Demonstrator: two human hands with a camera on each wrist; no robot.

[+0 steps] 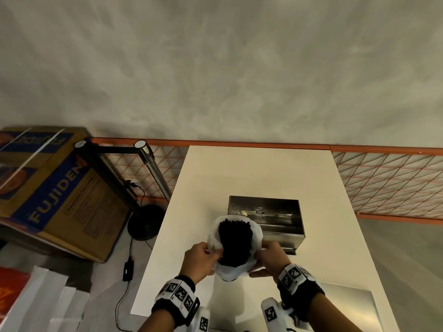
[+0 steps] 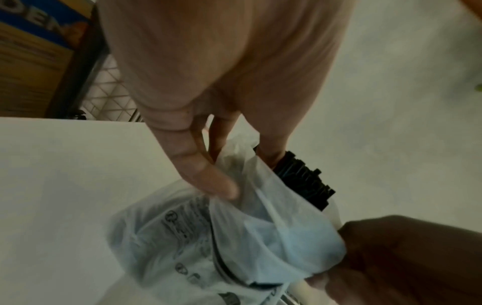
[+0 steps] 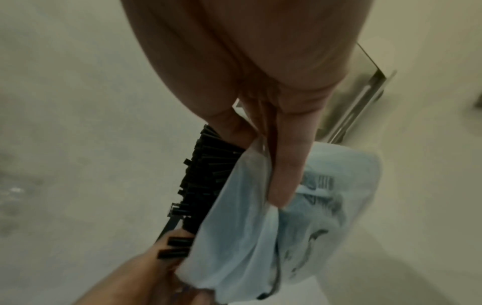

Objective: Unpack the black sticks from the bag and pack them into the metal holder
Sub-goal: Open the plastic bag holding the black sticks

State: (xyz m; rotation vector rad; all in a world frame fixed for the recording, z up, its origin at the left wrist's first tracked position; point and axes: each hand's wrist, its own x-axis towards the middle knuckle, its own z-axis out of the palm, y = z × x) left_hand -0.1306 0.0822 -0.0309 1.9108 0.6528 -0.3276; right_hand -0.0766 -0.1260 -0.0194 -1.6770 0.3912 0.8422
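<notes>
A thin white plastic bag (image 1: pixel 217 240) stands upright above the white table (image 1: pixel 206 178), its mouth pulled wide around a bundle of black sticks (image 1: pixel 235 243). My left hand (image 1: pixel 203 258) pinches the bag's left rim (image 2: pixel 234 177) between thumb and fingers. My right hand (image 1: pixel 268 258) pinches the right rim (image 3: pixel 260 169) the same way. The sticks' ends (image 2: pixel 305 177) poke above the plastic (image 3: pixel 206 171). The open metal holder (image 1: pixel 271 219) sits just behind the bag, touching neither hand.
A metal sheet (image 1: pixel 347 305) lies on the table near my right forearm. Left of the table stand a cardboard box (image 1: pixel 60 188) and barrier posts (image 1: pixel 153 168) on the floor. An orange wire fence (image 1: pixel 388 183) runs behind the table.
</notes>
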